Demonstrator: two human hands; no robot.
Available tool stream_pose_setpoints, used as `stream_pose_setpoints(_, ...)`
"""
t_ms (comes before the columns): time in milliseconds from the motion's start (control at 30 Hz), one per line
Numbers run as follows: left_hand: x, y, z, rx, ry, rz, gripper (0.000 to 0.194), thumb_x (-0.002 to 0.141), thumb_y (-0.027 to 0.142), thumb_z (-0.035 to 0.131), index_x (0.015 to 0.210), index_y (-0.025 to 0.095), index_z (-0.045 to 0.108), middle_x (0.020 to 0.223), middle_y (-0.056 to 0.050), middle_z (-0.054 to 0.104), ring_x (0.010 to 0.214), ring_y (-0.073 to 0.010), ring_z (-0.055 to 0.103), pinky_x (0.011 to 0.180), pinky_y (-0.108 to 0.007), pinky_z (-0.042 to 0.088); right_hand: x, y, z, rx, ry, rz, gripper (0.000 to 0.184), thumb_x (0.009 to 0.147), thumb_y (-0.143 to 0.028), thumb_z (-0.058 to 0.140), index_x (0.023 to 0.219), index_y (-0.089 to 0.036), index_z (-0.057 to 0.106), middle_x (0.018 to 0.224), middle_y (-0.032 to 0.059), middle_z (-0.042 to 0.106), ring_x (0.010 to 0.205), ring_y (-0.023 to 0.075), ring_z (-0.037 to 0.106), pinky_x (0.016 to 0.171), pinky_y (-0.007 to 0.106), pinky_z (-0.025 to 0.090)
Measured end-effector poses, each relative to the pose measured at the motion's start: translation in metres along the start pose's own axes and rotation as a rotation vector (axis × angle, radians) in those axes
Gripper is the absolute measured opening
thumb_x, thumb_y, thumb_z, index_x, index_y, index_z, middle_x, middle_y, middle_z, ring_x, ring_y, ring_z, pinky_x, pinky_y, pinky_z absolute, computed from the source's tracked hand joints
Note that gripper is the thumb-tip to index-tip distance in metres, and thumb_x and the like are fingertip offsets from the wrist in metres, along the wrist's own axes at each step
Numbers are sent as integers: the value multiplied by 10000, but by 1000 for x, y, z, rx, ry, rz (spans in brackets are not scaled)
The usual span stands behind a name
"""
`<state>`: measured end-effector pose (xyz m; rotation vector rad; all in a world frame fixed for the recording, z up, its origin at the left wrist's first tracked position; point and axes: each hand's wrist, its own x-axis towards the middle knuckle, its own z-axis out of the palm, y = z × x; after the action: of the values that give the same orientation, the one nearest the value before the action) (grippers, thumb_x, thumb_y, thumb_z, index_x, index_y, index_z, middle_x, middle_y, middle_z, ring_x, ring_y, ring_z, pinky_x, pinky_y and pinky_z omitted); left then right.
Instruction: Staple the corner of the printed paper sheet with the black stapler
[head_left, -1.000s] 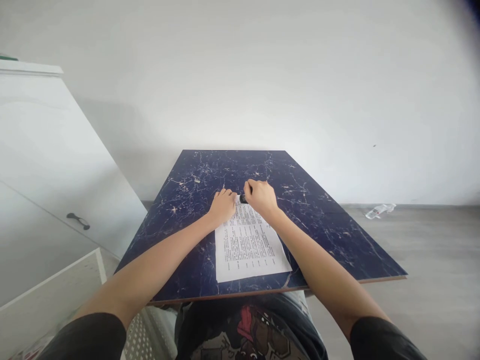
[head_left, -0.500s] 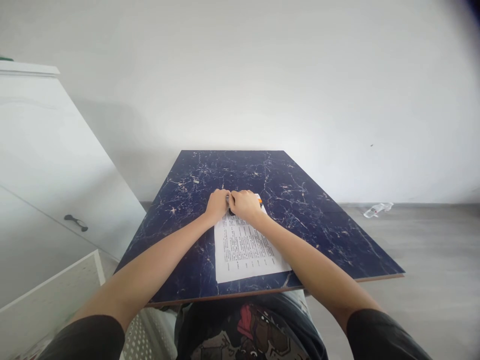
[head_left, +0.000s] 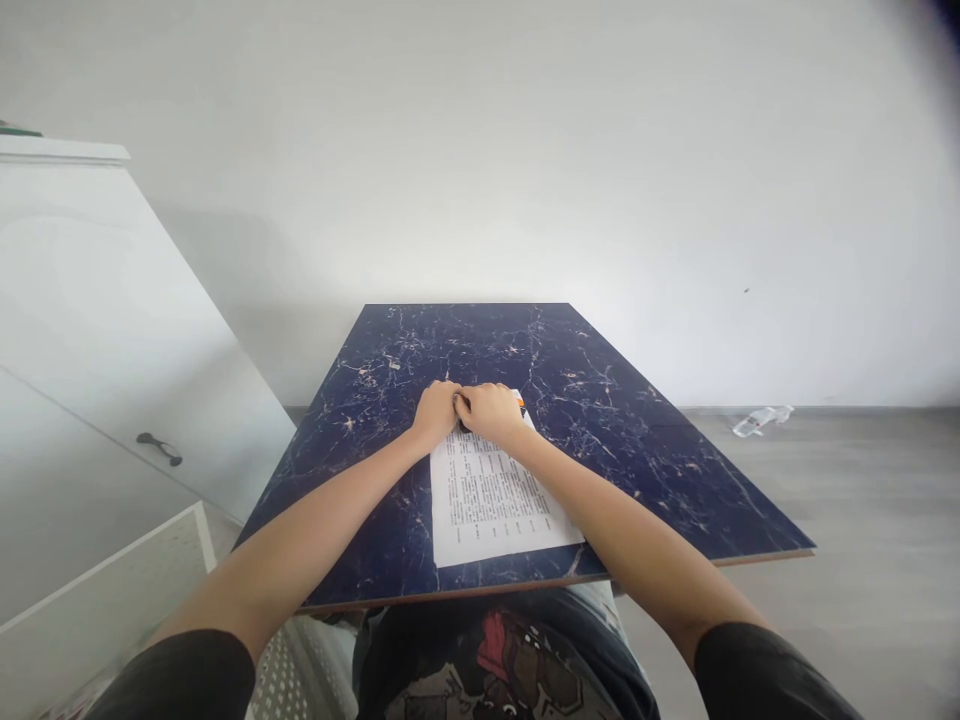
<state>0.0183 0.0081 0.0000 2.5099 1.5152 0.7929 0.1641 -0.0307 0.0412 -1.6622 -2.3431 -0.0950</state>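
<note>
A white sheet of printed paper (head_left: pixel 491 505) lies on the dark blue marble-patterned table (head_left: pixel 607 440), close to its front edge. At the paper's far end, my left hand (head_left: pixel 437 412) is closed with its fingers curled under, out of my sight. Beside it, touching or nearly so, my right hand (head_left: pixel 491 412) is closed too, over the upper part of the sheet. A small dark object (head_left: pixel 464 426) shows between the hands, mostly covered, so its kind is unclear. Something orange (head_left: pixel 520 399) peeks out past the right hand's far side.
A white cabinet (head_left: pixel 82 300) with a dark handle (head_left: pixel 159 449) stands at the left. Below it is a white-framed open container or drawer (head_left: pixel 105 565). Behind the table rises a pale wall (head_left: pixel 480 150). A clear plastic item (head_left: pixel 762 420) lies on the grey floor at right.
Both hands stay in nearly the same place at the paper's far end, with only a slight finger shift. The whole view has moved a little.
</note>
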Motion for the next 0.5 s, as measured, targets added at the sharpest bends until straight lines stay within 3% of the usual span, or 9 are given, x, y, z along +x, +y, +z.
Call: stream_pose_setpoints(500, -1, -1, 0, -23, 24, 13, 264, 873, 102, 479, 818, 192, 721, 861, -73, 729, 818, -230, 634, 842, -359, 487, -3, 3, -3, 75, 13, 6, 315, 1003, -332, 463, 953, -193, 741, 857, 80, 745, 762, 206, 641, 736, 304, 411)
